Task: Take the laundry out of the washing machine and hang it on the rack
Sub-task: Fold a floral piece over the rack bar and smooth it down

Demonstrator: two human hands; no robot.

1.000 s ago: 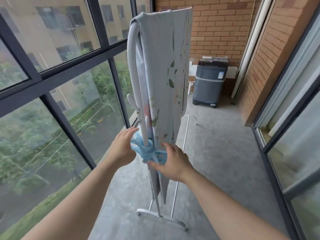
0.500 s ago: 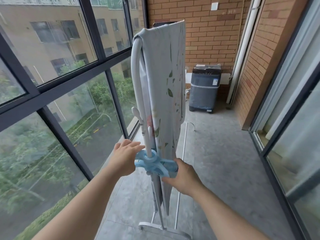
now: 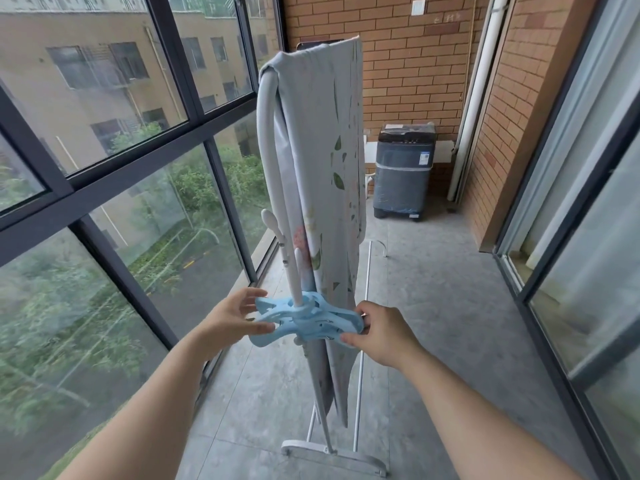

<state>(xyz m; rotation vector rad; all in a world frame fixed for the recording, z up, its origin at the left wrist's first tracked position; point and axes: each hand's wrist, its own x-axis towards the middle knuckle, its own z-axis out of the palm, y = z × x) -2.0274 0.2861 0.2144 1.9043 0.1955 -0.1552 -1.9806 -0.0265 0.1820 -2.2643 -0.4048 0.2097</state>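
A pale grey sheet with a leaf print (image 3: 325, 161) hangs folded over the top bar of the white drying rack (image 3: 266, 140). Light blue plastic clips (image 3: 308, 318) sit bunched on a rack post at waist height. My left hand (image 3: 232, 320) touches the clips' left end with spread fingers and thumb. My right hand (image 3: 384, 332) pinches the clips' right end between thumb and fingers. The dark grey washing machine (image 3: 403, 171) stands against the brick wall at the far end.
Large windows with dark frames (image 3: 138, 161) run along the left. A glass sliding door (image 3: 588, 202) lines the right. The rack's white foot (image 3: 332, 459) and lower rail (image 3: 363, 341) stand on the grey floor. A white pipe (image 3: 472, 98) runs down the far corner.
My view has risen and come closer to the rack. My right hand moved from under the clips to their right end, and my left hand's fingers spread wider on the left end.
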